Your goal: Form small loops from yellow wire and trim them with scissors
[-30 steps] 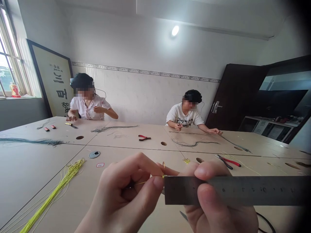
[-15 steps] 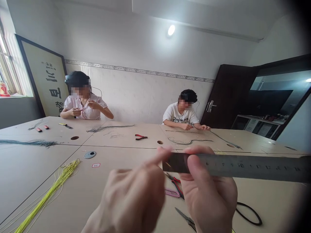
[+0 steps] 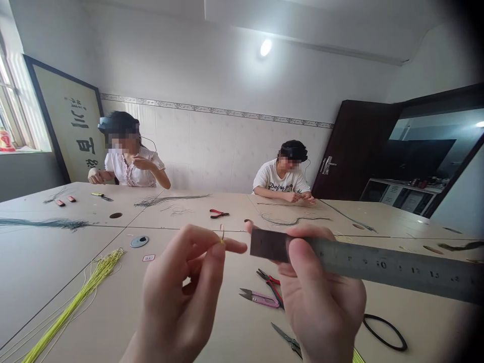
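Head view: left fingers [image 3: 216,254] clamp a wire loop [image 3: 222,234]; right fingers [image 3: 302,257] grip a steel ruler [image 3: 378,264].

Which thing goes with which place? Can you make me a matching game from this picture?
Things:
1. steel ruler
2. small bent wire
3. yellow-green wire bundle
4. red-handled pliers

Places:
A. lying on the far tabletop
B. gripped in the right hand
C. lying on the near tabletop, at the left
D. pinched in the left hand

Pairs: 1-B, 2-D, 3-C, 4-A
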Demonstrator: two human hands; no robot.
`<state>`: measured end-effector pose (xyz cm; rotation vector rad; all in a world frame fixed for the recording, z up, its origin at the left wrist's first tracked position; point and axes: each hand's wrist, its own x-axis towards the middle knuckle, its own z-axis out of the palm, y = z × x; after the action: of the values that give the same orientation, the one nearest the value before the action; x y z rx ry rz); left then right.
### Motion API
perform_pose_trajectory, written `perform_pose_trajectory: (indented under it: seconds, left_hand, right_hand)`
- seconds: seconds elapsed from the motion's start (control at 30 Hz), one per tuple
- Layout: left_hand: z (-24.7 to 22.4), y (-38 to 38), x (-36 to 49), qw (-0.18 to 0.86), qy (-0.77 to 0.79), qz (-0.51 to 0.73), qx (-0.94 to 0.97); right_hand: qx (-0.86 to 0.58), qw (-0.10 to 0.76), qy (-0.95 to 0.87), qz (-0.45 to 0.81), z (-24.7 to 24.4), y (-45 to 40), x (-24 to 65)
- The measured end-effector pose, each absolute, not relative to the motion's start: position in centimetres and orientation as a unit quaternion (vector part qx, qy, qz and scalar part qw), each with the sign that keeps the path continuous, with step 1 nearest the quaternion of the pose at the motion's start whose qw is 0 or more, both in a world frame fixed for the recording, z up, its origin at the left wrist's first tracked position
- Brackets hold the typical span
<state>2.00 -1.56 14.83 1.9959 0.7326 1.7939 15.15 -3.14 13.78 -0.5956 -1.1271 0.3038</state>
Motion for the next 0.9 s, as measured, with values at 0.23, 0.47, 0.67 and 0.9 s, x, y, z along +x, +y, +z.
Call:
perform_pose_trajectory:
  seconds: [0.23, 0.47, 0.67, 0.9]
  left_hand:
    - [15.0, -2.0, 1.3, 0.33, 0.282, 0.57, 0.697]
    - [15.2, -1.9, 1.4, 0.454, 0.239, 0.525, 0.68]
    - [15.3, -2.1, 1.3, 0.484, 0.251, 0.492, 0.679]
    - [15.5, -2.3, 1.2, 0.492, 0.254, 0.481, 0.68]
  right_hand:
    - [-0.186, 0.756, -0.576, 0.249, 13.8, -4.3, 15.1]
    - [-0.17, 0.749, -0.583, 0.266, 14.0, -4.7, 14.9]
    - [-0.176, 0.742, -0.591, 0.262, 14.0, -4.9, 14.9]
    - [-0.154, 0.732, -0.602, 0.28, 14.0, -4.9, 14.7]
